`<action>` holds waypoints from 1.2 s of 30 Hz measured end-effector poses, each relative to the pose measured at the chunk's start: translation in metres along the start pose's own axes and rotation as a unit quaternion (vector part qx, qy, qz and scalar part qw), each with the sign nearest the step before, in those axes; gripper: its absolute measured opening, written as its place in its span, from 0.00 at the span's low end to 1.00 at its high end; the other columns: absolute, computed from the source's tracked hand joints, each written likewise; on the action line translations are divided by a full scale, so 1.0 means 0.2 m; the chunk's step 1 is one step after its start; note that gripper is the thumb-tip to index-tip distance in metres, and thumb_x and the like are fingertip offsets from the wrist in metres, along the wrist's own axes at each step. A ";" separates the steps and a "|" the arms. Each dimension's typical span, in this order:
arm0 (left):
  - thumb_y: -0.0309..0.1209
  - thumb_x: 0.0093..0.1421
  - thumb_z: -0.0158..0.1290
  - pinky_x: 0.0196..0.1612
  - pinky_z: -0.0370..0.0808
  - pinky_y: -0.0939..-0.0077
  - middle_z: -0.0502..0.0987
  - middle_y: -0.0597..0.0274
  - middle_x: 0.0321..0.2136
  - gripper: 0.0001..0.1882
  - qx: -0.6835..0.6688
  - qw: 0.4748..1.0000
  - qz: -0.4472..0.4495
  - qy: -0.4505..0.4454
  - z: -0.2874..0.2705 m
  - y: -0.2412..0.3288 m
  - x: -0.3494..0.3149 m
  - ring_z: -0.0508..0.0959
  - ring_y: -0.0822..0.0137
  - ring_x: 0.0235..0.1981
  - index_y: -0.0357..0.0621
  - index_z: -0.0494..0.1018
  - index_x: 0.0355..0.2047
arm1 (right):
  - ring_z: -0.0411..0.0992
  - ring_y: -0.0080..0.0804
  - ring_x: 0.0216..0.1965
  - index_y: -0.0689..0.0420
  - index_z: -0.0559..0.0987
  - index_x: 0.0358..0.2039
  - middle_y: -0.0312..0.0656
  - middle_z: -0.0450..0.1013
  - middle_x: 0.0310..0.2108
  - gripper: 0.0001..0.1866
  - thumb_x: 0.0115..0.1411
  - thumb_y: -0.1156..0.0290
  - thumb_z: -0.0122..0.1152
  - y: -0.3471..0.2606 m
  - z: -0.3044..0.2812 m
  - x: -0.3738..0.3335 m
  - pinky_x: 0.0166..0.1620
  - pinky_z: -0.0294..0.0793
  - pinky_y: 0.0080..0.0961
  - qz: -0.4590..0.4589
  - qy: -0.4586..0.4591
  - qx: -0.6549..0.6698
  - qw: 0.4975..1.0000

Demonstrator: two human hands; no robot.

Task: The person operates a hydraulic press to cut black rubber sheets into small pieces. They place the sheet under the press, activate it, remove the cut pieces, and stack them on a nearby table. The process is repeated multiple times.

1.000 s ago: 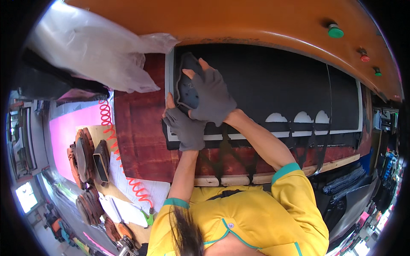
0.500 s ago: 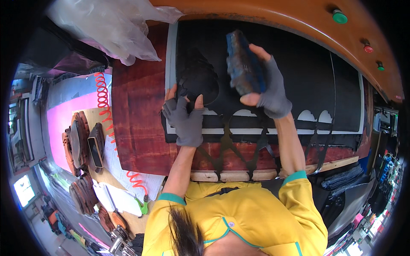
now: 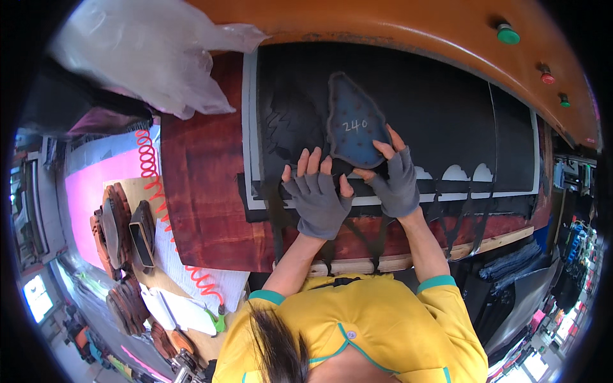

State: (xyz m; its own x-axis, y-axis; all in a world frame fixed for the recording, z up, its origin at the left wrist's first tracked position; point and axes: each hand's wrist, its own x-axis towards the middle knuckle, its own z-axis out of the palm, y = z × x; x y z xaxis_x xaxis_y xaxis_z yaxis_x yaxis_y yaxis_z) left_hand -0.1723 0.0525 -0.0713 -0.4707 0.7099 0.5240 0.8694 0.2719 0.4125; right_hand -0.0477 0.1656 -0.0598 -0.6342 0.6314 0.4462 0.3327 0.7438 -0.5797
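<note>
A blue-grey cutting die [image 3: 356, 121] with a wavy rim and white chalk marks lies flat on a black sheet [image 3: 440, 96] of material. My right hand [image 3: 399, 185], in a grey fingerless glove, grips the die's lower right edge between thumb and fingers. Just left of the die's lower end, my left hand [image 3: 319, 201], gloved the same way, rests open on the sheet with its fingers spread. A dark die-shaped cut outline [image 3: 290, 124] shows in the sheet left of the die. Scalloped cut-outs [image 3: 454, 172] along the near edge reveal a white layer beneath.
A dark red board [image 3: 204, 191] supports the sheets. Beyond stands an orange machine beam [image 3: 408, 32] with green and red buttons. Clear plastic [image 3: 147, 57] hangs at the far left. Left are a red coiled hose [image 3: 148, 159], stacked brown pieces [image 3: 115, 230] and papers [image 3: 175, 309].
My right hand has lowered the die from a tilted, raised position to flat on the sheet. My left hand has moved right, off the cut outline, toward the die.
</note>
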 end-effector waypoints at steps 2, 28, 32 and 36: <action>0.32 0.57 0.51 0.62 0.55 0.45 0.71 0.48 0.52 0.18 0.000 1.000 0.008 0.018 0.06 -0.02 0.04 0.69 0.47 0.57 0.36 0.69 0.47 | 0.69 0.55 0.54 0.56 0.70 0.53 0.57 0.62 0.61 0.35 0.44 0.70 0.76 0.05 0.02 0.04 0.51 0.73 0.39 0.004 0.008 0.017 1.000; 0.36 0.56 0.57 0.41 0.70 0.53 0.72 0.50 0.38 0.15 -0.008 0.994 0.100 -0.043 0.49 0.05 0.25 0.72 0.48 0.35 0.41 0.71 0.40 | 0.49 0.66 0.66 0.64 0.51 0.67 0.64 0.49 0.65 0.55 0.51 0.41 0.67 0.46 -0.17 0.36 0.64 0.44 0.64 -0.034 0.152 -0.138 0.978; 0.34 0.54 0.56 0.37 0.71 0.56 0.72 0.53 0.32 0.13 0.000 0.991 0.120 -0.059 0.51 0.05 0.26 0.72 0.50 0.30 0.42 0.71 0.38 | 0.66 0.43 0.49 0.53 0.76 0.46 0.44 0.69 0.45 0.25 0.52 0.51 0.65 0.49 -0.08 0.05 0.53 0.61 0.46 -0.053 -0.047 -0.143 0.987; 0.33 0.54 0.56 0.34 0.70 0.57 0.71 0.54 0.28 0.11 0.024 0.990 0.128 -0.059 0.50 0.07 0.26 0.72 0.52 0.28 0.42 0.71 0.36 | 0.68 0.37 0.42 0.50 0.79 0.35 0.37 0.71 0.35 0.16 0.50 0.54 0.64 0.51 -0.06 0.05 0.47 0.64 0.40 -0.056 -0.065 -0.167 0.982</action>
State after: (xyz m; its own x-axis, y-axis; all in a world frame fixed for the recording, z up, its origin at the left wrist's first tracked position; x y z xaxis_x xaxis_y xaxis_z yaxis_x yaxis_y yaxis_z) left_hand -0.1700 0.1578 -0.1136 -0.2153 0.8295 0.5154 0.9654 0.1011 0.2405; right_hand -0.0114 0.2499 -0.1052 -0.7560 0.5246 0.3916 0.4524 0.8510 -0.2666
